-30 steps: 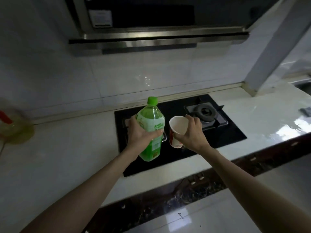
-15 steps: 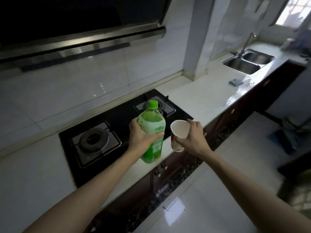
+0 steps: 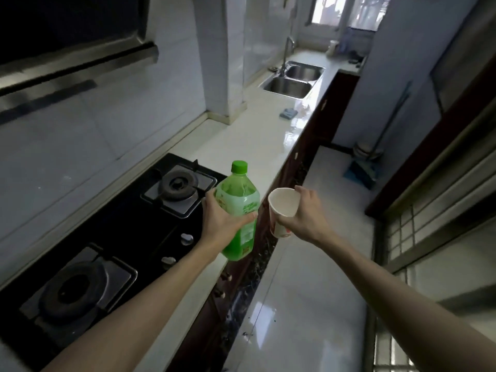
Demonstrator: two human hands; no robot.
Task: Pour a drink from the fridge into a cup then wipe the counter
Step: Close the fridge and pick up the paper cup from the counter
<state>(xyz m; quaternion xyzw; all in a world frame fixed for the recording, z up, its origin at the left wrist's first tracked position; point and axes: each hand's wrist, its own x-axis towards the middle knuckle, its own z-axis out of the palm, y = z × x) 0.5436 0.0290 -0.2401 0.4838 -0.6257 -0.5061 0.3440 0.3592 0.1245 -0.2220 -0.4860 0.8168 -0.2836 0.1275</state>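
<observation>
So both hands are up in the air over the front edge of the counter (image 3: 249, 146). The left hand (image 3: 221, 224) is wrapped round the middle of the green bottle (image 3: 239, 194), thumb across the label on the near side, fingers curled round the far side. The bottle stands pretty much upright, leaning a bit, with its green cap (image 3: 239, 167) on and sticking up well above the grip. The bottom third hangs below the hand, and there's green drink inside.

The right hand (image 3: 308, 214) is holding the paper cup (image 3: 283, 201) from its right side, fingers curled round the wall. The cup is tipped so the open mouth faces the camera, and it looks empty inside. It sits just beside the bottle, with a small gap between them.

Off to the left is the black gas hob (image 3: 128, 224) with two burners. Further down the counter there's a small bluish cloth (image 3: 288, 113) and then a double steel sink (image 3: 292, 81).
</observation>
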